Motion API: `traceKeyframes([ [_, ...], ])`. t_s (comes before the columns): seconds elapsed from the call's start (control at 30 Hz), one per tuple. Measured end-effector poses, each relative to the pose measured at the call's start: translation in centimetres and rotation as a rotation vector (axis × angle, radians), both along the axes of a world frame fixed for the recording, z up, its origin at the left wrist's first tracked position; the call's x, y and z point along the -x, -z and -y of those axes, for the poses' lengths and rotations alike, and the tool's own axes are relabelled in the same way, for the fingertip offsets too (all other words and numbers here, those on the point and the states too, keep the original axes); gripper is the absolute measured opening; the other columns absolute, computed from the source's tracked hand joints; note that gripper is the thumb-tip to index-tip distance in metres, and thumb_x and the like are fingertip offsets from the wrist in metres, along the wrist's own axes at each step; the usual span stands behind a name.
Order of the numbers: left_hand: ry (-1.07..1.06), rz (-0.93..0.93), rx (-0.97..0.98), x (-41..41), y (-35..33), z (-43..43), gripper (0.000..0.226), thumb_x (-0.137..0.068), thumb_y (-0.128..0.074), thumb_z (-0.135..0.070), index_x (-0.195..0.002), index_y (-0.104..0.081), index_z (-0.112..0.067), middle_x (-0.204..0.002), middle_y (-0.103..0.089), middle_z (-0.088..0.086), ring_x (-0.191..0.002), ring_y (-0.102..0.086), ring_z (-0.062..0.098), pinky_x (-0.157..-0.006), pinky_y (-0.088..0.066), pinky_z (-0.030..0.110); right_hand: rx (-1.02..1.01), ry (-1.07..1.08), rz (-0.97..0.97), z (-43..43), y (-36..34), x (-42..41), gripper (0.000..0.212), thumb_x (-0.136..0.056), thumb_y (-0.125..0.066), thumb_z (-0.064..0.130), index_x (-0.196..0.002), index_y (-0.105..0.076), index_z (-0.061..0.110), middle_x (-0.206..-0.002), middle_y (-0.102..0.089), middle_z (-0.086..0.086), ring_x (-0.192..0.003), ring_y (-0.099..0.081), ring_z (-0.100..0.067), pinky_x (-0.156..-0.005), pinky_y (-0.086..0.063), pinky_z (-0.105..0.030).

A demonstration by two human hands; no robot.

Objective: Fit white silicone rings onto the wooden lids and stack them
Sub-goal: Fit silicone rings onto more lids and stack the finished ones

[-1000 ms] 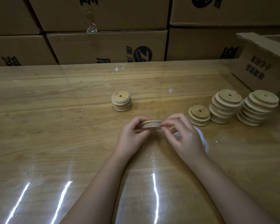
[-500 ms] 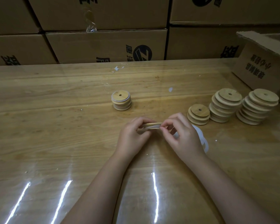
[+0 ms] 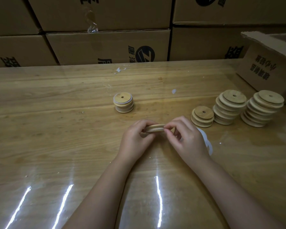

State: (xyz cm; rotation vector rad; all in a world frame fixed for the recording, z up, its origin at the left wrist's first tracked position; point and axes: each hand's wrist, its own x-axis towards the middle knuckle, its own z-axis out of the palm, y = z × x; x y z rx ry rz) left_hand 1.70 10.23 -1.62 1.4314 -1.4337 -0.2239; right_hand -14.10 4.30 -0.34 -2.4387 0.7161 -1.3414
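I hold one wooden lid (image 3: 155, 128) edge-on between both hands, just above the table's middle. My left hand (image 3: 135, 138) grips its left rim. My right hand (image 3: 186, 138) pinches its right rim, where a thin white ring lies in the groove. Loose white silicone rings (image 3: 206, 142) lie on the table, partly hidden under my right hand. A short stack of lids with white rings fitted (image 3: 123, 102) stands beyond my hands. Three stacks of bare wooden lids stand to the right: a low one (image 3: 202, 116), a taller one (image 3: 229, 106) and the outermost (image 3: 262, 108).
The wooden table (image 3: 56, 129) has a glossy clear cover. Cardboard boxes (image 3: 106, 45) line its far edge. An open cardboard box (image 3: 267, 66) sits at the far right, behind the bare lid stacks.
The lid has tilted flatter between my hands, and my fingers have shifted slightly along its rim. The stacks have not moved.
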Motion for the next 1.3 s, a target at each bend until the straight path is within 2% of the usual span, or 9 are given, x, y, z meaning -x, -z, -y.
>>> traceKeyframes([
  [0.2, 0.062, -0.317, -0.038, 0.0, 0.0, 0.0, 0.039, -0.071, -0.07, 0.007, -0.084, -0.056, -0.027, -0.1, -0.067, -0.004, -0.097, -0.065, 0.006, -0.084, -0.049, 0.024, -0.139, 0.05, 0.084, 0.3, 0.0, 0.2, 0.004, -0.082, -0.065, 0.0, -0.084, -0.062, 0.002, -0.084, -0.056, 0.002, -0.065, -0.051, -0.01, -0.06, -0.04, -0.011],
  [0.37, 0.125, -0.348, -0.133, -0.3, 0.2, 0.2, 0.031, -0.074, -0.073, -0.002, -0.084, -0.053, -0.024, -0.08, -0.062, -0.018, -0.07, -0.057, -0.001, -0.066, -0.044, 0.015, -0.176, 0.008, 0.079, 0.3, 0.1, 0.1, 0.003, -0.082, -0.064, 0.002, -0.085, -0.064, 0.002, -0.086, -0.057, 0.003, -0.069, -0.053, -0.009, -0.058, -0.045, -0.02],
  [0.53, 0.177, -0.459, -0.12, -0.5, 0.0, 0.2, 0.026, -0.074, -0.065, 0.002, -0.087, -0.053, -0.018, -0.093, -0.071, -0.008, -0.084, -0.066, 0.012, -0.079, -0.051, 0.03, -0.191, -0.008, 0.057, 0.3, 0.2, 0.0, 0.003, -0.082, -0.063, 0.003, -0.084, -0.064, 0.003, -0.084, -0.057, 0.005, -0.07, -0.052, -0.007, -0.056, -0.043, -0.019],
  [0.63, 0.118, -0.402, -0.142, -0.3, -0.1, 0.1, 0.029, -0.071, -0.068, -0.009, -0.084, -0.056, -0.031, -0.088, -0.068, -0.01, -0.083, -0.064, 0.011, -0.078, -0.049, 0.03, -0.166, -0.005, 0.039, 0.3, 0.0, 0.2, 0.003, -0.082, -0.063, 0.0, -0.083, -0.064, 0.002, -0.084, -0.059, 0.0, -0.07, -0.053, -0.008, -0.057, -0.044, -0.022],
  [0.73, 0.05, -0.152, -0.104, -0.1, -0.2, 0.0, 0.029, -0.071, -0.064, -0.018, -0.088, -0.058, -0.041, -0.089, -0.065, -0.018, -0.089, -0.058, 0.007, -0.08, -0.044, 0.021, -0.082, -0.02, -0.005, 0.1, -0.2, 0.2, 0.003, -0.082, -0.062, 0.0, -0.083, -0.064, 0.001, -0.084, -0.059, -0.003, -0.071, -0.056, -0.014, -0.057, -0.045, -0.022],
  [0.83, 0.033, -0.041, -0.062, 0.0, -0.4, -0.1, 0.027, -0.072, -0.059, -0.022, -0.097, -0.065, -0.031, -0.094, -0.064, -0.02, -0.093, -0.057, 0.005, -0.085, -0.042, 0.019, -0.057, -0.018, -0.028, 0.0, -0.3, 0.1, 0.003, -0.082, -0.061, 0.002, -0.082, -0.064, 0.002, -0.083, -0.057, -0.003, -0.07, -0.056, -0.017, -0.055, -0.044, -0.021],
  [0.93, 0.017, -0.046, -0.04, 0.0, -0.2, 0.0, 0.029, -0.072, -0.063, -0.009, -0.098, -0.068, -0.022, -0.095, -0.065, -0.015, -0.092, -0.057, 0.001, -0.083, -0.042, 0.016, -0.065, -0.026, -0.007, 0.1, -0.1, 0.2, 0.003, -0.082, -0.061, 0.002, -0.083, -0.064, 0.003, -0.083, -0.057, -0.002, -0.071, -0.056, -0.016, -0.057, -0.045, -0.021],
  [1.13, 0.055, -0.246, -0.076, 0.0, -0.5, -0.2, 0.036, -0.071, -0.068, -0.001, -0.087, -0.063, -0.031, -0.087, -0.07, -0.016, -0.083, -0.063, 0.001, -0.076, -0.046, 0.015, -0.109, -0.03, 0.053, 0.4, 0.5, 0.2, 0.003, -0.083, -0.062, 0.005, -0.085, -0.064, 0.004, -0.086, -0.056, 0.004, -0.07, -0.052, -0.005, -0.059, -0.044, -0.016],
  [1.3, 0.071, -0.307, -0.036, -0.2, -0.2, -0.1, 0.045, -0.07, -0.061, 0.021, -0.088, -0.064, -0.02, -0.099, -0.07, -0.005, -0.1, -0.064, 0.009, -0.087, -0.047, 0.021, -0.169, -0.044, 0.051, 0.7, 0.9, 0.1, 0.002, -0.083, -0.062, 0.006, -0.085, -0.063, 0.007, -0.086, -0.056, 0.006, -0.071, -0.054, -0.007, -0.057, -0.042, -0.015],
])
